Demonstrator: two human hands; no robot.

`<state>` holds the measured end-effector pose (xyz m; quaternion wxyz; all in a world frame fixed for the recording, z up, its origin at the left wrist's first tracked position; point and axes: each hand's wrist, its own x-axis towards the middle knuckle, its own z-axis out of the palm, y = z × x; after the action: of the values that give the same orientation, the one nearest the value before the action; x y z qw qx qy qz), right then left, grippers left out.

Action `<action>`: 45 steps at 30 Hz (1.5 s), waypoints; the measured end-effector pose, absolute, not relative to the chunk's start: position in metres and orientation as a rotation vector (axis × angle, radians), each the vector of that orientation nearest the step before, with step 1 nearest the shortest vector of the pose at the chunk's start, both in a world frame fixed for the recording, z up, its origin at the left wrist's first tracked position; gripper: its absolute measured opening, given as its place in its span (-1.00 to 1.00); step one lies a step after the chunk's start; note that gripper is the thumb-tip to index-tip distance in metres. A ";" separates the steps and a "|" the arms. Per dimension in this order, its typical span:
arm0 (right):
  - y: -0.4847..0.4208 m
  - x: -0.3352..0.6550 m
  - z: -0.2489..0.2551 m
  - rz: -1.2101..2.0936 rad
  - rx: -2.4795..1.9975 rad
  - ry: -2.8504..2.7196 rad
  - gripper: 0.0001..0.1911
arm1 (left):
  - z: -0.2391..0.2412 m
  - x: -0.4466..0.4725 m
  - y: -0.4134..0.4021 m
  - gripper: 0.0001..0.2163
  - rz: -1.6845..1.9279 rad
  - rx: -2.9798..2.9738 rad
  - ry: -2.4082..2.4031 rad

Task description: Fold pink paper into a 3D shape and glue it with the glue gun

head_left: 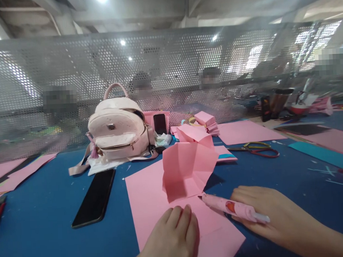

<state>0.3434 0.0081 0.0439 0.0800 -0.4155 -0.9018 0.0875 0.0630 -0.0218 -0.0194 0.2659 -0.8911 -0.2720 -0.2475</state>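
Note:
A sheet of pink paper (151,190) lies on the blue table in front of me. On top of it is another pink piece with creases (188,165), its far part standing up and curling. My left hand (173,234) presses on the pink paper with bent fingers held together; its fingertips are partly hidden. To the right, my right hand (257,204) grips a pink pen (228,207) with a red picture on its barrel. The pen's dark tip points left, close to the crease in the creased piece.
A pale pink backpack (117,127) stands at the back left, with a black phone (95,198) before it. Scissors (257,149) lie behind my right hand. Pink boxes (207,121) and a pink sheet (248,132) sit near the perforated metal screen (169,68). Blue paper (323,154) is at right.

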 end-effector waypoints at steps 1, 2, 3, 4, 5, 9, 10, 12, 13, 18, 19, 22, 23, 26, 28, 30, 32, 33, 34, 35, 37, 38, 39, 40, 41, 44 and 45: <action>0.008 0.342 0.044 0.272 -1.245 -2.701 -0.70 | -0.021 0.064 -0.023 -0.72 -0.669 -2.391 -0.733; 0.007 0.341 0.043 0.279 -1.248 -2.703 -0.70 | -0.023 0.064 -0.025 -0.71 -0.669 -2.375 -0.739; 0.007 0.339 0.044 0.291 -1.253 -2.705 -0.71 | -0.025 0.065 -0.027 -0.70 -0.681 -2.349 -0.762; 0.007 0.337 0.044 0.298 -1.250 -2.706 -0.71 | -0.027 0.066 -0.029 -0.69 -0.693 -2.318 -0.796; 0.007 0.335 0.045 0.301 -1.242 -2.707 -0.72 | -0.029 0.066 -0.031 -0.68 -0.692 -2.288 -0.837; 0.006 0.324 0.049 0.312 -1.198 -2.736 -0.80 | -0.032 0.066 -0.040 -0.68 -0.567 -2.197 -0.951; 0.007 0.321 0.051 0.310 -1.193 -2.744 -0.80 | -0.032 0.066 -0.042 -0.68 -0.525 -2.189 -0.966; 0.007 0.314 0.053 0.302 -1.171 -2.760 -0.82 | -0.031 0.065 -0.044 -0.67 -0.477 -2.169 -1.008; 0.008 0.311 0.054 0.295 -1.156 -2.765 -0.83 | -0.031 0.064 -0.044 -0.65 -0.457 -2.159 -1.030; 0.010 0.300 0.054 0.245 -1.093 -2.773 -0.84 | -0.032 0.063 -0.044 -0.58 -0.418 -2.125 -1.078; 0.011 0.298 0.053 0.229 -1.077 -2.775 -0.83 | -0.033 0.063 -0.044 -0.57 -0.416 -2.126 -1.078; 0.012 0.295 0.050 0.190 -1.032 -2.789 -0.78 | -0.035 0.063 -0.044 -0.56 -0.422 -2.127 -1.082; 0.013 0.295 0.049 0.178 -1.024 -2.791 -0.76 | -0.036 0.063 -0.044 -0.55 -0.430 -2.126 -1.084; 0.014 0.293 0.048 0.150 -1.014 -2.785 -0.76 | -0.036 0.063 -0.044 -0.56 -0.447 -2.130 -1.091; 0.014 0.292 0.049 0.144 -1.009 -2.781 -0.77 | -0.034 0.063 -0.043 -0.60 -0.445 -2.148 -1.105; 0.013 0.291 0.050 0.141 -1.008 -2.775 -0.77 | -0.032 0.061 -0.043 -0.63 -0.428 -2.177 -1.126; 0.013 0.291 0.052 0.140 -1.010 -2.771 -0.76 | -0.029 0.059 -0.042 -0.62 -0.397 -2.217 -1.142; 0.013 0.291 0.052 0.138 -1.015 -2.770 -0.76 | -0.028 0.058 -0.042 -0.62 -0.379 -2.236 -1.147; 0.013 0.291 0.052 0.134 -1.013 -2.769 -0.76 | -0.027 0.057 -0.043 -0.61 -0.361 -2.252 -1.152; 0.013 0.291 0.052 0.127 -1.012 -2.766 -0.75 | -0.026 0.057 -0.043 -0.60 -0.349 -2.263 -1.157; 0.014 0.292 0.052 0.109 -1.001 -2.758 -0.74 | -0.025 0.056 -0.043 -0.60 -0.341 -2.271 -1.172; 0.013 0.292 0.052 0.101 -0.991 -2.755 -0.73 | -0.025 0.055 -0.043 -0.60 -0.341 -2.271 -1.179; 0.013 0.292 0.051 0.097 -0.978 -2.756 -0.74 | -0.025 0.055 -0.043 -0.60 -0.343 -2.272 -1.184; 0.013 0.292 0.051 0.100 -0.974 -2.764 -0.75 | -0.025 0.055 -0.044 -0.60 -0.346 -2.274 -1.186; 0.013 0.292 0.051 0.102 -0.975 -2.773 -0.76 | -0.026 0.056 -0.044 -0.60 -0.349 -2.274 -1.186; 0.012 0.290 0.049 0.099 -1.004 -2.800 -0.81 | -0.027 0.057 -0.044 -0.59 -0.363 -2.255 -1.173; 0.012 0.290 0.049 0.089 -1.013 -2.805 -0.84 | -0.028 0.058 -0.045 -0.59 -0.371 -2.244 -1.170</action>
<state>0.2896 0.0116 0.0486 0.0790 -0.3386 -0.9371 0.0298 0.0579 -0.0447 -0.0282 0.2878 -0.8401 -0.4383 -0.1390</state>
